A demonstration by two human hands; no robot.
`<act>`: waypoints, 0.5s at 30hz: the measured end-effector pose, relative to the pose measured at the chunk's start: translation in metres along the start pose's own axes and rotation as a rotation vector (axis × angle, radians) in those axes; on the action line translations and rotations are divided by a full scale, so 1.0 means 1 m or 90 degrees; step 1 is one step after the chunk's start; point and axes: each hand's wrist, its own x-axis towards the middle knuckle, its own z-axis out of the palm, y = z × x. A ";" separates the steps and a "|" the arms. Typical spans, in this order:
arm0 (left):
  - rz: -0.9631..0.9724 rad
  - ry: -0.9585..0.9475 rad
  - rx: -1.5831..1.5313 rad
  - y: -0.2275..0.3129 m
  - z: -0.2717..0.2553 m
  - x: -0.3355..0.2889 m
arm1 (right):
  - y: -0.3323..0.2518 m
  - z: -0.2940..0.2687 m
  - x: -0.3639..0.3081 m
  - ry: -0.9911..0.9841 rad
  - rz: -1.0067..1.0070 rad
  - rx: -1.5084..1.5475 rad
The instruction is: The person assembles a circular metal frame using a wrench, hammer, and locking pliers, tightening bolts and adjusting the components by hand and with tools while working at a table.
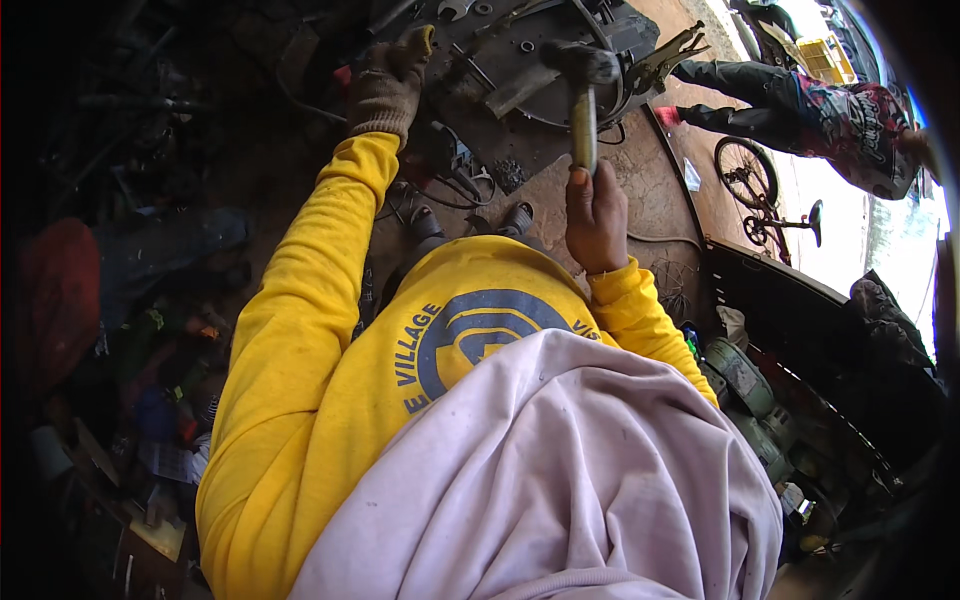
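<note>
My right hand point(597, 215), bare, is closed round the pale handle of a hammer point(584, 130) held upright in the view. The dark hammer head overlaps a curved metal hoop point(626, 85) and a flat metal bar point(522, 90) on the dark metal worktop point(450, 95). Locking pliers point(672, 60) grip the work at the hoop's right side. On the worktop's left edge is my left hand point(385, 95) in a brownish knit glove, its fingers seemingly curled. Something with a yellow edge shows at its tip; what the fingers hold is hidden. A nut point(527, 46) and a wrench point(455, 8) lie farther back.
Another person point(860, 130) is at the far right, near a bicycle point(765, 200) and a yellow crate point(828, 60). Below the worktop sit a corded tool point(455, 155) and cables. Green rounded containers point(740, 375) stand at right. Dark clutter fills the left side.
</note>
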 end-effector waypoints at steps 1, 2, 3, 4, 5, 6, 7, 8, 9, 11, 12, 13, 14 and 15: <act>0.008 -0.002 0.001 -0.001 -0.001 0.000 | -0.006 -0.002 -0.002 -0.001 -0.001 0.001; 0.010 -0.004 0.001 0.002 -0.002 0.000 | -0.011 -0.004 -0.004 0.027 -0.011 0.043; 0.013 -0.006 0.006 0.006 -0.003 -0.001 | -0.013 -0.005 -0.005 0.055 -0.021 0.085; 0.016 -0.008 0.012 0.009 -0.004 -0.001 | -0.003 0.000 -0.009 0.066 -0.055 0.100; 0.020 -0.009 0.013 0.005 -0.003 -0.001 | 0.013 0.009 -0.010 0.070 -0.054 0.101; 0.028 -0.004 0.014 -0.003 0.000 -0.001 | 0.030 0.018 -0.009 0.008 -0.037 -0.031; 0.036 0.007 0.015 -0.006 0.002 0.001 | 0.040 0.023 -0.005 -0.055 -0.025 -0.163; 0.039 0.007 0.015 -0.002 -0.001 0.001 | 0.034 0.022 -0.004 -0.042 -0.007 -0.162; 0.060 0.004 0.043 0.002 -0.003 0.000 | 0.029 0.018 -0.003 -0.039 -0.006 -0.161; 0.079 -0.006 0.071 0.005 -0.005 -0.002 | 0.013 0.006 -0.003 0.001 0.034 -0.015; 0.050 -0.008 0.035 0.005 -0.005 0.000 | 0.012 0.001 -0.001 0.012 0.037 -0.003; 0.022 -0.011 -0.001 0.005 -0.005 0.001 | 0.009 -0.005 0.002 0.018 0.066 0.051; 0.029 -0.017 -0.005 0.007 -0.005 0.003 | 0.012 -0.014 0.008 0.015 0.063 0.094; 0.032 -0.032 0.003 0.007 -0.006 0.004 | 0.008 -0.023 0.014 0.010 0.058 0.137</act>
